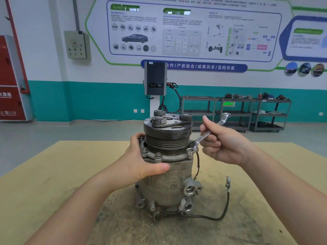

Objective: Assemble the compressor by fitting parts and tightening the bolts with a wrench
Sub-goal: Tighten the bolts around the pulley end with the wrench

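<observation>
A grey metal compressor (168,188) stands upright in the middle of the table, its dark grooved pulley (167,137) and clutch plate on top. Several bolts (158,156) sit around the flange below the pulley. My left hand (141,161) grips the compressor's left side, thumb across the body and fingers behind the flange. My right hand (224,144) holds a silver ring wrench (205,136) by its shank. The wrench's lower ring sits on the flange bolt (190,152) at the right, and its other end points up and to the right.
A black cable with a small connector (228,183) trails from the compressor's base over the stained wooden table (70,174). Beyond the table are a charging unit on a post (155,79), dark metal shelving carts (235,112) and a red cabinet (10,78) at the far left.
</observation>
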A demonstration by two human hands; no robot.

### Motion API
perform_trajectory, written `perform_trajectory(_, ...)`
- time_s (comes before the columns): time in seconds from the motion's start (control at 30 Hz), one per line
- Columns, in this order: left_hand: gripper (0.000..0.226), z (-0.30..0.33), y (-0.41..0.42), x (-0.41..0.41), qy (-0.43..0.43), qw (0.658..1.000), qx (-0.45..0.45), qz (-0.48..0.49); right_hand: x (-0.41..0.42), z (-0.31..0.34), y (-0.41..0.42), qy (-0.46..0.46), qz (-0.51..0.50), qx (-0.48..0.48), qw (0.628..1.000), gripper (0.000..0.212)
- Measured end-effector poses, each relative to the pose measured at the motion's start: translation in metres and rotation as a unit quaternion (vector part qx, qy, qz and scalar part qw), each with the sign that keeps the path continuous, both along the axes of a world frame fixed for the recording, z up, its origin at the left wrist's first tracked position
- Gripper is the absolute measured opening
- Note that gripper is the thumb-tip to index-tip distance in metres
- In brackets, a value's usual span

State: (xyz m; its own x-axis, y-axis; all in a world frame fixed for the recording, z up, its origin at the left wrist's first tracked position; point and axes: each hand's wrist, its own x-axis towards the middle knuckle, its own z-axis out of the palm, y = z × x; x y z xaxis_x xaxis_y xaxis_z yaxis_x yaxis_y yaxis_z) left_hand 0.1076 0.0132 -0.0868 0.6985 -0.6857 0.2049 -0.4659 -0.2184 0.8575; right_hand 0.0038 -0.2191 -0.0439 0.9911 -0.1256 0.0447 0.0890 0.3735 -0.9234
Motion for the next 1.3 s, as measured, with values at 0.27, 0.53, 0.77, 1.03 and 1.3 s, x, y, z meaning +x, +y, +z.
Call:
perform_trajectory(0.27,0.108,-0.004,-0.001,0.001,-0.030,0.999,0.013,0.026,-0.040,-0.030,0.009,-0.151,-0.112,-0.063,0.980,0.031)
perform_trajectory(0.53,0.117,-0.002,-0.002,0.000,-0.035,0.999,0.022,0.032,-0.076,-0.020,0.069,-0.231,-0.350,-0.480,0.771,0.044)
perform_trajectory(0.77,0.102,-0.003,-0.001,0.000,-0.045,0.999,0.000,0.018,-0.050,-0.027,0.122,-0.269,-0.398,-0.681,0.552,0.036)
perform_trajectory(1.03,0.113,-0.004,-0.001,0.001,-0.032,0.999,-0.022,0.012,-0.066,-0.022,0.109,-0.355,-0.354,-0.608,0.615,0.019)
perform_trajectory(1.3,0.111,-0.003,-0.002,0.000,-0.003,0.999,-0.032,0.003,-0.059,-0.002,0.059,-0.134,-0.325,-0.130,0.927,0.037)
